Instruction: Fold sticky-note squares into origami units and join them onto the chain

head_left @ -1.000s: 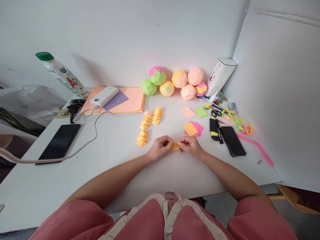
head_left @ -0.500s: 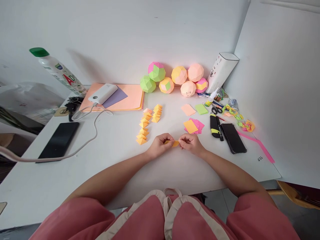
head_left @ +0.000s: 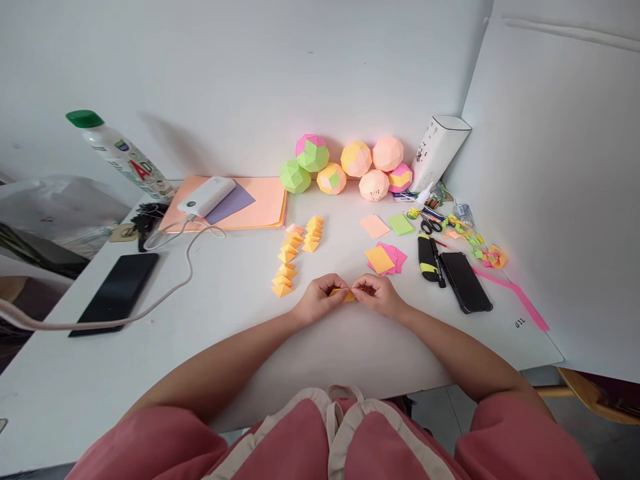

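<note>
From where I'm standing, the small change is at the fingertips: half a second ago a good strip of the orange paper piece [head_left: 349,296] showed between the two hands, and now the right hand [head_left: 379,295] has come in toward the left hand [head_left: 323,299], so that their fingertips all but meet and less of the paper shows. The piece is held on the near side of the stack of pink squares [head_left: 399,258], a little to its left. The left fingers pinch it at its left part; the right fingers grip its right end, though just how the edge sits under them is too small for me to tell. To my mind that closing-in means the right end is being worked over or creased, and the piece isn't finished yet. Nothing else seems to have been touched: an orange square [head_left: 379,259] lies on top of the stack, the row of pointed orange pieces [head_left: 287,256] stands well to the stack's left, the peach square [head_left: 375,226] and the green square [head_left: 401,224] lie just beyond the stack, and the cutter knife [head_left: 427,257] rests near its right side.
</note>
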Demonstrator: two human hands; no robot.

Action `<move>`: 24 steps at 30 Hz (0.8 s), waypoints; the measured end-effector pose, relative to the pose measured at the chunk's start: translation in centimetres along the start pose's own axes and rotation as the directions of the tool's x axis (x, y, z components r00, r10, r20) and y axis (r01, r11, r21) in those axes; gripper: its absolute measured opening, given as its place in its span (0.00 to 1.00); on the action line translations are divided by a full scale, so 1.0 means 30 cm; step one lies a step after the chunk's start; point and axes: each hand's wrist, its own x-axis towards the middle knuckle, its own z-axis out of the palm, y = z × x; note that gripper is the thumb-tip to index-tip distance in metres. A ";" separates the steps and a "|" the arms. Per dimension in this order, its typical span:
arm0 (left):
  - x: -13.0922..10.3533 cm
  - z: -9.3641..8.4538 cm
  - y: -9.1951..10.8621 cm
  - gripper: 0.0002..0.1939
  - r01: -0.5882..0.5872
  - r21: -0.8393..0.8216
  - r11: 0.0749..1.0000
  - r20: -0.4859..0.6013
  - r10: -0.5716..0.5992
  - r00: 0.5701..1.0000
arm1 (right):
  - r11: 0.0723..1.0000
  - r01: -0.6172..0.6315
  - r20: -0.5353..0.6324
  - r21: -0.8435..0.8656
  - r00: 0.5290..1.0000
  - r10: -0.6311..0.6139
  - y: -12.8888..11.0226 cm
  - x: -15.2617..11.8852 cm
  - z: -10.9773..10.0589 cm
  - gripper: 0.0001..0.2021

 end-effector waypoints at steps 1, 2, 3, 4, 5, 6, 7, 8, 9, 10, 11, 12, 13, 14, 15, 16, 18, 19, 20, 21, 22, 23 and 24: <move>0.000 0.000 -0.001 0.07 0.003 -0.002 1.000 -0.003 -0.003 1.000 | 1.000 -0.011 0.006 0.010 1.000 0.011 0.000 -0.001 -0.001 0.07; 0.000 -0.001 -0.002 0.07 0.013 -0.010 1.000 -0.009 -0.013 1.000 | 0.999 -0.023 0.008 0.027 1.000 0.022 0.001 -0.002 -0.004 0.07; 0.000 -0.002 -0.002 0.07 0.024 -0.027 0.999 -0.017 -0.024 1.000 | 0.998 -0.033 0.007 0.048 0.999 0.033 0.002 -0.002 -0.006 0.07; -0.001 -0.004 -0.001 0.07 0.035 -0.050 0.998 -0.027 -0.036 0.999 | 0.997 -0.042 0.004 0.069 0.999 0.042 0.003 -0.001 -0.009 0.06; -0.001 -0.005 0.000 0.07 0.046 -0.075 0.996 -0.036 -0.049 0.998 | 0.995 -0.048 -0.004 0.089 0.999 0.048 0.003 -0.001 -0.011 0.06; -0.001 -0.006 0.003 0.08 0.053 -0.100 0.994 -0.045 -0.058 0.997 | 0.993 -0.050 -0.016 0.107 0.998 0.052 0.003 0.000 -0.013 0.06; -0.001 -0.007 0.006 0.08 0.059 -0.121 0.991 -0.052 -0.066 0.996 | 0.991 -0.052 -0.028 0.120 0.998 0.056 0.002 0.000 -0.015 0.06; -0.001 -0.008 0.008 0.09 0.064 -0.138 0.988 -0.059 -0.073 0.996 | 0.990 -0.053 -0.037 0.130 0.998 0.059 0.001 0.000 -0.016 0.06; 0.000 -0.008 0.011 0.10 0.069 -0.151 0.986 -0.063 -0.079 0.995 | 0.989 -0.054 -0.044 0.138 0.997 0.061 -0.001 0.001 -0.017 0.06; 0.000 -0.008 0.013 0.10 0.071 -0.161 0.984 -0.068 -0.083 0.994 | 0.988 -0.054 -0.046 0.144 0.997 0.061 -0.002 0.001 -0.018 0.06; 0.000 -0.008 0.015 0.11 0.070 -0.166 0.984 -0.076 -0.084 0.994 | 0.987 -0.054 -0.046 0.149 0.997 0.061 -0.004 0.001 -0.019 0.07; 0.000 -0.008 0.016 0.12 0.066 -0.167 0.984 -0.087 -0.082 0.993 | 0.987 -0.054 -0.046 0.152 0.997 0.062 -0.005 0.001 -0.020 0.07; 0.000 -0.007 0.016 0.12 0.059 -0.166 0.984 -0.098 -0.076 0.992 | 0.987 -0.054 -0.047 0.154 0.997 0.062 -0.005 0.000 -0.020 0.07; 0.000 -0.007 0.015 0.12 0.048 -0.164 0.985 -0.101 -0.066 0.993 | 0.987 -0.053 -0.047 0.152 0.997 0.061 -0.005 0.000 -0.020 0.07; 0.000 -0.006 0.014 0.13 0.036 -0.161 0.986 -0.095 -0.052 0.994 | 0.987 -0.053 -0.049 0.149 0.997 0.061 -0.005 0.000 -0.020 0.07; -0.001 -0.006 0.012 0.13 0.021 -0.149 0.989 -0.081 -0.033 0.996 | 0.988 -0.053 -0.051 0.142 0.997 0.060 -0.005 0.000 -0.019 0.07; -0.002 -0.004 0.008 0.13 -0.006 -0.099 0.995 -0.040 0.002 0.999 | 0.990 -0.050 -0.046 0.129 0.997 0.056 -0.005 0.000 -0.017 0.08; -0.002 -0.004 0.007 0.13 -0.012 -0.067 0.998 -0.024 0.010 1.000 | 0.991 -0.051 -0.041 0.125 0.998 0.056 -0.006 0.000 -0.017 0.08; -0.003 -0.003 0.007 0.14 -0.010 -0.042 0.999 -0.016 0.010 1.000 | 0.991 -0.052 -0.037 0.123 0.998 0.057 -0.006 0.000 -0.016 0.08; -0.002 -0.003 0.007 0.14 -0.002 -0.028 1.000 -0.014 0.002 1.000 | 0.991 -0.056 -0.035 0.124 0.998 0.061 -0.007 0.000 -0.016 0.08; -0.002 -0.003 0.008 0.15 0.011 -0.030 0.999 -0.012 -0.012 1.000 | 0.990 -0.062 -0.035 0.130 0.997 0.067 -0.008 0.000 -0.017 0.08; -0.001 -0.003 0.009 0.15 0.026 -0.045 0.999 -0.012 -0.026 1.000 | 0.988 -0.069 -0.038 0.141 0.996 0.075 -0.009 0.000 -0.019 0.08; -0.001 -0.003 0.011 0.15 0.037 -0.066 0.997 -0.012 -0.038 0.999 | 0.984 -0.076 -0.042 0.158 0.996 0.083 -0.009 0.000 -0.021 0.09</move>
